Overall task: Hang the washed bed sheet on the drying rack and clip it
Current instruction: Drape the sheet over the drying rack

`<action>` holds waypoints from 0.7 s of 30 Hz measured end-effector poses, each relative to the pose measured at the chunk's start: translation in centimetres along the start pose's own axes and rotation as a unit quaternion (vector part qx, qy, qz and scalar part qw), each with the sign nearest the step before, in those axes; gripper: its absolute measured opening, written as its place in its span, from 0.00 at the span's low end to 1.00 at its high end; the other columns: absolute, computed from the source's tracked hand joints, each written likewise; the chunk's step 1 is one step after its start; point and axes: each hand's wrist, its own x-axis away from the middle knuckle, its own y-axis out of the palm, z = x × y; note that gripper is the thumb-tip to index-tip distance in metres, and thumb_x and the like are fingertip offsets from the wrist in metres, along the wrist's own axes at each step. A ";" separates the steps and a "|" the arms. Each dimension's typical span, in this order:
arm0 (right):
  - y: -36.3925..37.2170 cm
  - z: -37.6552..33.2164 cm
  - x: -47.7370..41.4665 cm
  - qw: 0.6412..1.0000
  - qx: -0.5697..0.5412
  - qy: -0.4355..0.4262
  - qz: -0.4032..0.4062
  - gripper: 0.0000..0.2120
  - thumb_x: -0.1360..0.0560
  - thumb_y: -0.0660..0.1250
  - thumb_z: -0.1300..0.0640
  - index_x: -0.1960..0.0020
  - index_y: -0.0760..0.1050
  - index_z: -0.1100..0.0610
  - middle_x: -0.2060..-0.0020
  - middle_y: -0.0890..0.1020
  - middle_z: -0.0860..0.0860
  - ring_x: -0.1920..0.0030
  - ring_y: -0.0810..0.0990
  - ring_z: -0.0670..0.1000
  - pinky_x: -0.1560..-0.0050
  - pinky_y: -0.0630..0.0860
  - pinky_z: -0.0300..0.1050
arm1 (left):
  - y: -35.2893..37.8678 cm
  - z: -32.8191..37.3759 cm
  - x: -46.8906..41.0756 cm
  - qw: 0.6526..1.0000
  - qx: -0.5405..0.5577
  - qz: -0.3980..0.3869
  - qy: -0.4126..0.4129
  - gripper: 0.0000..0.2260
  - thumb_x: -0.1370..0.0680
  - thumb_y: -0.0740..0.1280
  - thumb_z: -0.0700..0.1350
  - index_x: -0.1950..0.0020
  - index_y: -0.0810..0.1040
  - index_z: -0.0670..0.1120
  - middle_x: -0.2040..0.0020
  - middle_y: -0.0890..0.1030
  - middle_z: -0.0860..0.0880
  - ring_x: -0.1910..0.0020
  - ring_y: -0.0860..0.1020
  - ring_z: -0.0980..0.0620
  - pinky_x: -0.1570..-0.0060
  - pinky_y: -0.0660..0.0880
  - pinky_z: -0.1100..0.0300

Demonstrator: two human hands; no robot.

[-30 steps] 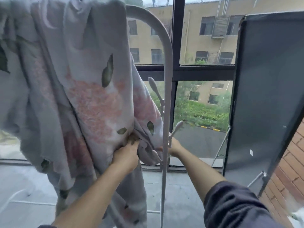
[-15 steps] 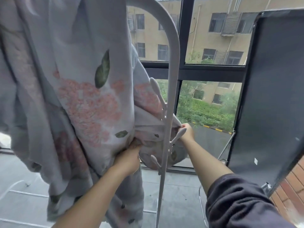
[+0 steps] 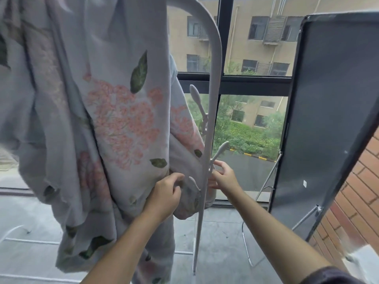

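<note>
Both forearms reach forward and up. The left hand [image 3: 166, 195] curls around a bunched fold of the floral bed sheet [image 3: 114, 119]; the right hand [image 3: 224, 177] is half open, empty, beside the drying rack's upright [image 3: 207, 140]. The sheet hangs lengthwise downward from the rack's top.

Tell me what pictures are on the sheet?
Pink flowers and green leaves on the pale sheet, head view.

The white rack post [image 3: 207, 128] splits the space: left of it the hanging bed sheet [image 3: 114, 111] fills everything, touching the post. Right of the post an open gap runs to the dark panel [image 3: 328, 111], crossed only by the post's hook prongs [image 3: 220, 150]. Behind the post the window [image 3: 254, 85] closes the way.
</note>
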 end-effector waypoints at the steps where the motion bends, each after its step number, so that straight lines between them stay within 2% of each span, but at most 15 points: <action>1: 0.2 -0.3 1.1 1.000 -0.008 -0.009 0.007 0.14 0.23 0.61 0.63 0.39 0.70 0.54 0.52 0.82 0.58 0.54 0.83 0.57 0.54 0.80 0.60 | -0.4 0.4 0.6 1.000 0.005 0.005 0.013 0.16 0.24 0.61 0.37 0.38 0.76 0.48 0.43 0.79 0.53 0.44 0.75 0.57 0.45 0.67 0.70; 3: 0.8 -1.1 3.3 0.999 -0.013 -0.036 0.033 0.12 0.24 0.62 0.63 0.42 0.72 0.54 0.53 0.82 0.55 0.54 0.82 0.54 0.51 0.80 0.60 | -1.4 1.1 1.7 0.999 0.011 0.012 0.046 0.15 0.24 0.61 0.37 0.38 0.76 0.48 0.44 0.79 0.54 0.46 0.75 0.58 0.47 0.67 0.72; 5: 1.6 -1.9 5.7 0.996 0.015 -0.064 0.063 0.12 0.26 0.65 0.59 0.43 0.73 0.50 0.50 0.81 0.50 0.51 0.81 0.51 0.47 0.79 0.58 | -2.9 1.9 2.9 0.996 0.020 0.021 0.089 0.15 0.24 0.62 0.38 0.39 0.77 0.49 0.45 0.79 0.54 0.47 0.76 0.58 0.47 0.71 0.70; 8: 3.7 -4.0 9.9 0.987 0.083 -0.092 0.104 0.20 0.25 0.64 0.59 0.33 0.69 0.52 0.46 0.77 0.45 0.45 0.78 0.47 0.42 0.76 0.50 | -6.2 2.7 4.8 0.987 0.028 0.049 0.152 0.13 0.24 0.63 0.38 0.42 0.78 0.50 0.47 0.79 0.55 0.52 0.78 0.58 0.50 0.77 0.63; 13: 9.5 -8.1 15.0 0.976 0.103 -0.178 0.076 0.19 0.24 0.63 0.62 0.34 0.69 0.56 0.43 0.77 0.47 0.42 0.77 0.48 0.41 0.75 0.45 | -13.1 2.4 7.5 0.957 -0.001 0.143 0.253 0.09 0.26 0.64 0.36 0.49 0.79 0.46 0.53 0.80 0.54 0.58 0.76 0.59 0.57 0.75 0.62; 15: 12.0 -9.8 16.2 0.969 0.095 -0.214 0.075 0.16 0.25 0.65 0.62 0.37 0.71 0.55 0.46 0.78 0.44 0.45 0.78 0.46 0.43 0.76 0.43 | -16.0 2.1 8.5 0.944 -0.019 0.190 0.269 0.08 0.28 0.65 0.34 0.52 0.79 0.44 0.56 0.79 0.52 0.59 0.76 0.56 0.59 0.75 0.60; 17: 13.9 -11.6 17.1 0.963 0.086 -0.243 0.083 0.15 0.25 0.66 0.61 0.39 0.72 0.53 0.48 0.79 0.42 0.46 0.79 0.44 0.43 0.77 0.45 | -18.7 2.0 8.8 0.930 -0.047 0.232 0.280 0.06 0.29 0.66 0.34 0.55 0.78 0.43 0.57 0.78 0.51 0.59 0.76 0.53 0.61 0.75 0.58; 19: 15.5 -13.6 17.7 0.955 0.092 -0.266 0.089 0.15 0.25 0.66 0.61 0.39 0.72 0.54 0.47 0.78 0.42 0.45 0.78 0.43 0.43 0.77 0.47 | -21.6 2.3 8.4 0.916 -0.091 0.281 0.273 0.05 0.30 0.68 0.35 0.57 0.78 0.44 0.56 0.77 0.51 0.56 0.75 0.51 0.63 0.75 0.59; 21: 16.4 -15.7 17.8 0.944 0.112 -0.297 0.095 0.16 0.25 0.66 0.61 0.38 0.72 0.54 0.45 0.78 0.45 0.43 0.77 0.44 0.41 0.76 0.47 | -23.9 2.7 6.9 0.902 -0.129 0.328 0.250 0.06 0.31 0.69 0.36 0.56 0.78 0.44 0.53 0.76 0.49 0.53 0.74 0.48 0.60 0.74 0.58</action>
